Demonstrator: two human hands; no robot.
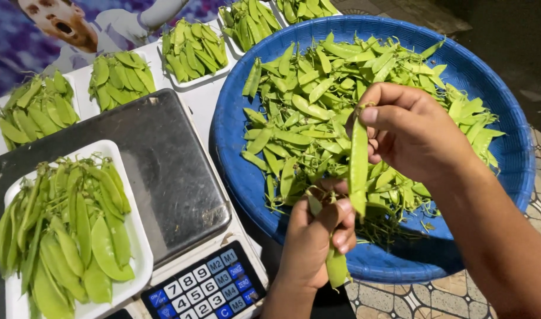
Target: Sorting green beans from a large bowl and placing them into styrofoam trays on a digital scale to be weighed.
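Right grip point(400, 127) pinching hanging pea pod point(359, 165)

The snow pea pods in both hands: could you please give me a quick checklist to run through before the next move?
1. Right hand pinches one long pod by its top end: ok.
2. Left hand grips another pod: ok.
3. Both hands are over the blue basket: ok.
4. White tray sits on the scale, already filled with pods: ok.
5. Scale reading: cannot tell, no display in view.
6. Pod ends trimmed: cannot tell.
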